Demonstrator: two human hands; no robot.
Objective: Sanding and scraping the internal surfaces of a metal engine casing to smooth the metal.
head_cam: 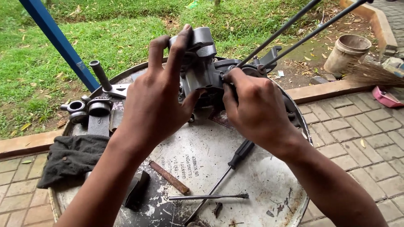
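1. Head view: your left hand grips the grey metal part above the drum top; your right hand pinches its side.
2. You seem in fitting; next, a steady hold is needed.

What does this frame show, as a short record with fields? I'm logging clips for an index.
Setting: outdoors, round metal drum top as a bench, beside grass and paving
Left hand: grips the grey metal engine part from above
Right hand: fingers on the part's right side, near two thin rods
On the drum: black-handled screwdriver, rusty rod, thin pin, dark cloth, metal fittings
Background: bucket, broom
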